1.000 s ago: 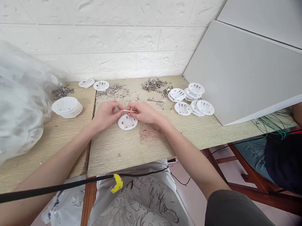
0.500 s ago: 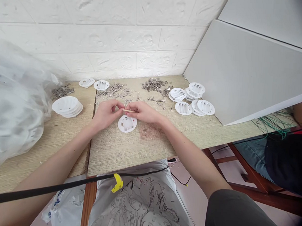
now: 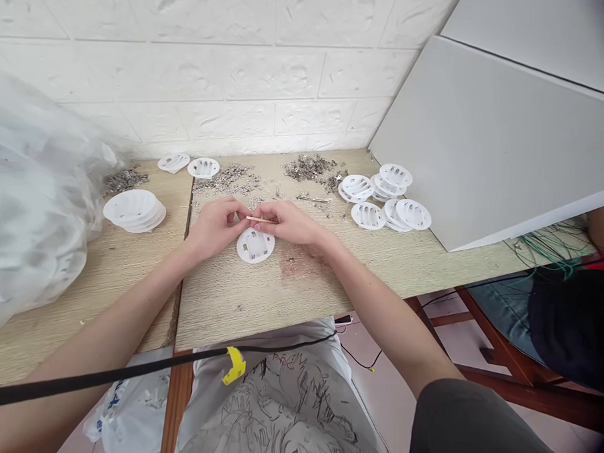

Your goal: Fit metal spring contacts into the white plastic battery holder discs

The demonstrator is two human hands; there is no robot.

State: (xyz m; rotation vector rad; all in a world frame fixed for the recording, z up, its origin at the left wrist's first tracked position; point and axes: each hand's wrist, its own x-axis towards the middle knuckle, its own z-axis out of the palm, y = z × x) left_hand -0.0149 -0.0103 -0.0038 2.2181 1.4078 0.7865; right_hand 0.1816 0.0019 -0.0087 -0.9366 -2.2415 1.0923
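A round white plastic disc (image 3: pixel 255 250) with slots and small metal contacts lies on the table in front of me. Over its far edge my right hand (image 3: pixel 285 220) is closed round a thin pale stick (image 3: pixel 261 219), whose tip points left. My left hand (image 3: pixel 216 226) is pinched beside that tip, at the disc's upper left. Whatever sits between its fingertips is too small or hidden to make out. Behind my hands, loose small metal pieces (image 3: pixel 231 179) are spread on the wood, with a darker heap of metal clips (image 3: pixel 307 166) to their right.
Several discs with metal contacts (image 3: pixel 368 216) are grouped at right near a grey panel (image 3: pixel 495 148). A disc stack (image 3: pixel 132 209) and a large plastic bag (image 3: pixel 26 228) stand left. Green wires (image 3: pixel 551 244) lie near another person at far right. A black cable (image 3: pixel 125 372) crosses low.
The view has shifted very slightly. Both hands stay at the disc's far edge in nearly the same pose, with the stick still in my right hand.
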